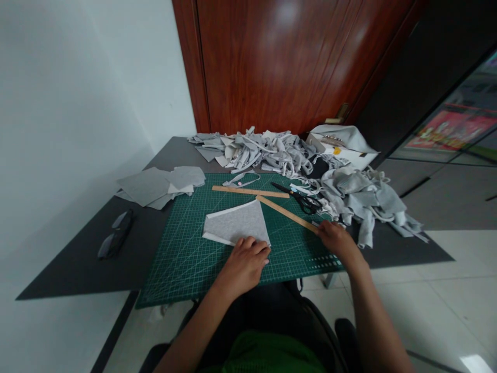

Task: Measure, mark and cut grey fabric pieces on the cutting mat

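Observation:
A grey fabric piece (236, 223) with folded white edges lies flat on the green cutting mat (186, 269). My left hand (248, 259) is at its lower right corner, fingers curled and pressed together on the near edge. Farther right, my right hand (338, 239) is closed around the near end of a wooden ruler (287, 213), whose far tip reaches the fabric's upper right corner. A second wooden ruler (250, 191) lies across the mat behind the fabric. Black scissors (305, 201) rest to the right of it, beside some scraps.
Stacked grey fabric pieces (149, 185) and black-framed glasses (115, 235) lie on the dark table (77, 269) at left. Heaps of fabric strips (264, 147) line the back. A white box (345, 150) stands at the back right, behind more grey cloth (365, 194).

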A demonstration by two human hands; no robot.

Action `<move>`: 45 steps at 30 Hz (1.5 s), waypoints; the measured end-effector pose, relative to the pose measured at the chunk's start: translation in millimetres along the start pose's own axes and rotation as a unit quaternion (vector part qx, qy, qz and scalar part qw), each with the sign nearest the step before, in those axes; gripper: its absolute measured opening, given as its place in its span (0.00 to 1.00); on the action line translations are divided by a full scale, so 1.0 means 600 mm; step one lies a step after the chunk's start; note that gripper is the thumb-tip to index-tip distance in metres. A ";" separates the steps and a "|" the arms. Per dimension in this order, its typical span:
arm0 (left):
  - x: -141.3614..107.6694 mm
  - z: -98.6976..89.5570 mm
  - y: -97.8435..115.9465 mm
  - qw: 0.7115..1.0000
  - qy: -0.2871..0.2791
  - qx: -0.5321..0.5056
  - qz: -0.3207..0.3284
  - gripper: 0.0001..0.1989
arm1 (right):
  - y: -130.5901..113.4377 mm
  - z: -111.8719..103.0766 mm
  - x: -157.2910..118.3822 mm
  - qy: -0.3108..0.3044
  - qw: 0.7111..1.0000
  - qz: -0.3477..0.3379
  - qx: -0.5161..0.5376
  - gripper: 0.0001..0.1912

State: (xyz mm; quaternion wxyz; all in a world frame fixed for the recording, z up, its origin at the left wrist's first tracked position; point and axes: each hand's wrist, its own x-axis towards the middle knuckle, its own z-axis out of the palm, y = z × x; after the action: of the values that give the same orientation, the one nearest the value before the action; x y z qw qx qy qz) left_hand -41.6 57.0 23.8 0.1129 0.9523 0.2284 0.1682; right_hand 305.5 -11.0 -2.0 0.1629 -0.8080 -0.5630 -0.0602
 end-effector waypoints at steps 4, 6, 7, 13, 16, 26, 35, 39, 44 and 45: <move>-0.002 0.002 -0.002 1.000 -0.007 -0.005 0.018 0.16 | -0.020 -0.008 0.058 0.005 1.000 -0.018 0.004 0.15; -0.002 0.003 -0.003 1.000 -0.014 -0.010 0.026 0.18 | -0.035 -0.007 0.088 0.029 0.999 -0.024 -0.005 0.19; -0.002 0.004 -0.003 0.999 -0.016 -0.013 0.027 0.18 | -0.043 -0.005 0.100 0.021 0.999 -0.030 -0.004 0.21; 0.005 0.010 -0.008 0.998 0.006 -0.058 -0.003 0.17 | -0.062 0.009 0.121 0.006 0.999 -0.003 -0.041 0.22; 0.007 0.009 -0.009 0.996 0.020 -0.085 -0.019 0.15 | -0.055 0.012 0.115 0.020 1.000 0.011 -0.020 0.21; 0.013 0.018 -0.002 0.989 0.053 -0.131 -0.041 0.20 | -0.040 0.024 0.120 0.063 0.864 0.244 0.436 0.29; 0.011 0.012 0.000 0.995 0.018 -0.095 -0.035 0.23 | -0.072 -0.020 0.102 -0.063 0.718 0.225 0.656 0.13; 0.011 0.013 0.000 0.997 0.001 -0.074 -0.025 0.23 | -0.095 -0.036 0.092 -0.155 0.488 0.212 0.833 0.09; 0.011 0.015 -0.006 0.994 0.024 -0.102 -0.027 0.20 | -0.144 -0.038 0.065 -0.188 0.279 0.188 0.923 0.17; 0.012 0.016 -0.007 0.993 0.035 -0.111 -0.030 0.19 | -0.156 -0.040 0.056 -0.187 0.259 0.174 0.932 0.20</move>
State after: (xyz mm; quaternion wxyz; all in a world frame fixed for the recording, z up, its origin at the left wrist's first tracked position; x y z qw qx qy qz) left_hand -33.6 62.6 15.8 0.2152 0.9200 0.2406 0.2223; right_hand 232.4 40.4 48.0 0.7003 -0.1662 -0.0917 0.6882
